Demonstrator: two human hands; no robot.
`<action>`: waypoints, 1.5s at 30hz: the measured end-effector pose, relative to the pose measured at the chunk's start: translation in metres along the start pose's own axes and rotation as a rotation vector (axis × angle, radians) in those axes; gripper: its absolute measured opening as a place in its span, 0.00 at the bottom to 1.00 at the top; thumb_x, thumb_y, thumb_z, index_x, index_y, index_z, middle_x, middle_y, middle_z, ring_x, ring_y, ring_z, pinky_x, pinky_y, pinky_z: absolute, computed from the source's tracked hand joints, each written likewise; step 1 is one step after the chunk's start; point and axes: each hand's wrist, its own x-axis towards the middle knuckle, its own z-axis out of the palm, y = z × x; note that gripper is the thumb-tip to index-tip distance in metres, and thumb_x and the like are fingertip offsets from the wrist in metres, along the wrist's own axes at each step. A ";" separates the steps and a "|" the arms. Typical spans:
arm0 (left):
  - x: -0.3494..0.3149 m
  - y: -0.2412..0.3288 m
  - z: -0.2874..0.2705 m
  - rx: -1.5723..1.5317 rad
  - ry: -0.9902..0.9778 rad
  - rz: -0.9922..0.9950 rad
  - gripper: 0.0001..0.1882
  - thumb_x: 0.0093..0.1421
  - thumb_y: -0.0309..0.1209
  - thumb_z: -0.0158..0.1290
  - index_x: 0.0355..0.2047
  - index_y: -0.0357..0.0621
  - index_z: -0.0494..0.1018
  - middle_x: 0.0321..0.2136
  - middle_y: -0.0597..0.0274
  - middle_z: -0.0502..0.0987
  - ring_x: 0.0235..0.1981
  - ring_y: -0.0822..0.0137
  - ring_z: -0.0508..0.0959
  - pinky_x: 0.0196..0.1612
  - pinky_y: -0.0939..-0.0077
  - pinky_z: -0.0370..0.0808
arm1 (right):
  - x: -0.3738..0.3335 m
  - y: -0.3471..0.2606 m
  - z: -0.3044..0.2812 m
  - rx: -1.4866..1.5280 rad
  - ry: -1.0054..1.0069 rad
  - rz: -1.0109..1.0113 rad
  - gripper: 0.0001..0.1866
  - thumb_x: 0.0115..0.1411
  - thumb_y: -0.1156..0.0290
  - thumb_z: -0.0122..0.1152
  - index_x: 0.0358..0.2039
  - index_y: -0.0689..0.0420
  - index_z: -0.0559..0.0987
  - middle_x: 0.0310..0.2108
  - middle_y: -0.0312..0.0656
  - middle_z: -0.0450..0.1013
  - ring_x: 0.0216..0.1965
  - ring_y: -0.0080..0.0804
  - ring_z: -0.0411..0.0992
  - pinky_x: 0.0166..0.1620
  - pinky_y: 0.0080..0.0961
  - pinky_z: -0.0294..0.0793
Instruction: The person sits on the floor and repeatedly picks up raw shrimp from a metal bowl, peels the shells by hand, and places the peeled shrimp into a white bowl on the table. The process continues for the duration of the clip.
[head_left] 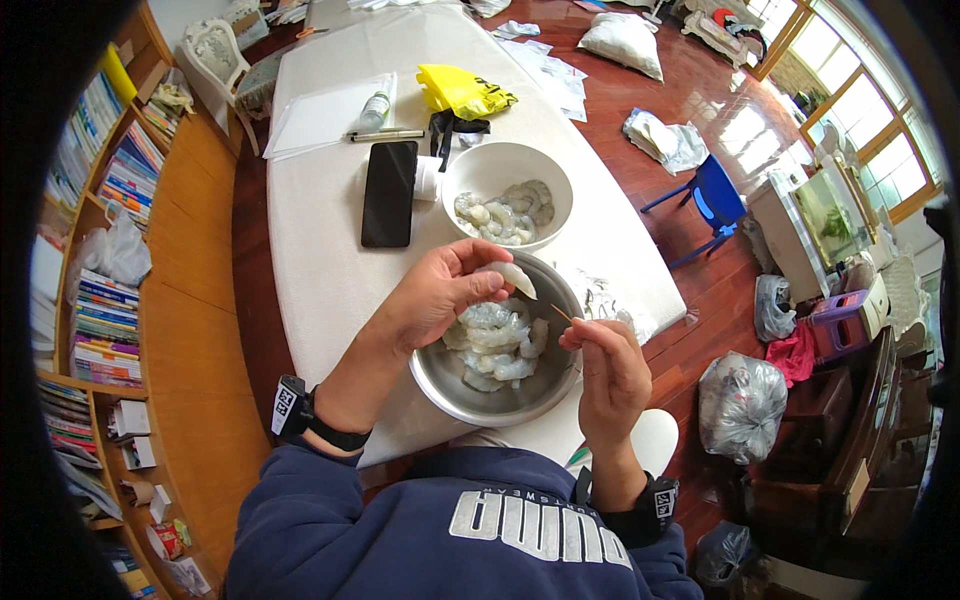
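Observation:
Between the thumb and fingers of my left hand [450, 285] is a peeled raw shrimp [515, 280], held above the metal bowl. My right hand [610, 370] pinches a thin toothpick [561, 313] whose tip points toward the shrimp, apart from it. Below both hands stands a metal bowl [440, 395] with several peeled grey-white shrimp [492, 345] in it. Just beyond it, a white bowl [562, 185] holds more shrimp [510, 212]. Dark bits of shrimp waste [600, 298] lie to the right of the metal bowl.
A black phone [389, 195] leans against a white roll [427, 180] left of the white bowl. Farther off on the white-covered table [320, 225] are a yellow plastic bag [462, 92], a small bottle [374, 110] and a pen [387, 135]. A blue chair [712, 205] stands at right.

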 end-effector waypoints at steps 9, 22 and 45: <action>-0.007 -0.001 0.009 -0.318 -0.196 -0.159 0.20 0.63 0.25 0.59 0.54 0.40 0.68 0.43 0.57 0.79 0.45 0.70 0.80 0.50 0.81 0.79 | 0.005 -0.005 0.011 -0.229 -0.004 -0.184 0.13 0.59 0.88 0.60 0.44 0.62 0.82 0.35 0.47 0.78 0.34 0.35 0.78 0.36 0.24 0.77; -0.013 -0.004 0.028 0.030 -0.098 0.025 0.14 0.66 0.27 0.56 0.50 0.34 0.75 0.35 0.57 0.82 0.38 0.73 0.81 0.46 0.79 0.78 | 0.005 -0.005 0.024 -0.363 -0.063 -0.331 0.14 0.58 0.88 0.59 0.44 0.63 0.82 0.37 0.49 0.78 0.36 0.42 0.78 0.40 0.30 0.78; -0.018 -0.009 0.039 0.653 0.053 0.276 0.12 0.68 0.29 0.54 0.47 0.35 0.78 0.34 0.60 0.83 0.35 0.76 0.80 0.40 0.80 0.77 | 0.008 0.009 0.028 -0.478 -0.100 -0.453 0.21 0.50 0.87 0.62 0.47 0.67 0.80 0.41 0.49 0.77 0.40 0.45 0.78 0.42 0.34 0.80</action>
